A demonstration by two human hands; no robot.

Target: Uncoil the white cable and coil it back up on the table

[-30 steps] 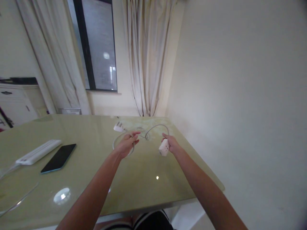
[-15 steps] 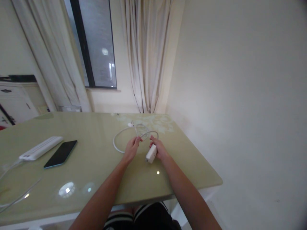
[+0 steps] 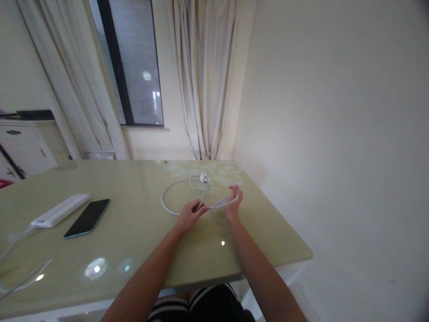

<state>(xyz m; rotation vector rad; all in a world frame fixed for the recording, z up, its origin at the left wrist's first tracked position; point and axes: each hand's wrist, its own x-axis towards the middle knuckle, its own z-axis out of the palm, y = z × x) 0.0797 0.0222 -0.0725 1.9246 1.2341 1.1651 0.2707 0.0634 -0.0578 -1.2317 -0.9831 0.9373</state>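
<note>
A white cable [image 3: 170, 184] lies in a loose loop on the glossy table. My left hand [image 3: 190, 215] is closed in a pinch on the cable, in front of the loop. From there a bend of cable runs across to my right hand [image 3: 233, 205], which is raised slightly, with the cable passing over its fingers. Beyond my left hand, a white plug [image 3: 204, 178] at one end of the cable shows its prongs. The white block seen in my right hand earlier cannot be made out now.
A black phone [image 3: 87, 218] and a white power strip [image 3: 60, 211] lie to the left on the table [image 3: 134, 250]. Another pale cord [image 3: 28, 281] is at the near left. The wall [image 3: 335, 134] rises along the table's right side, with curtains [image 3: 204, 80] behind.
My right hand has turned and moved right and up, drawing a bend of cable along. The white block has gone from sight. The plug has shifted right, and my left hand slightly right and nearer.
</note>
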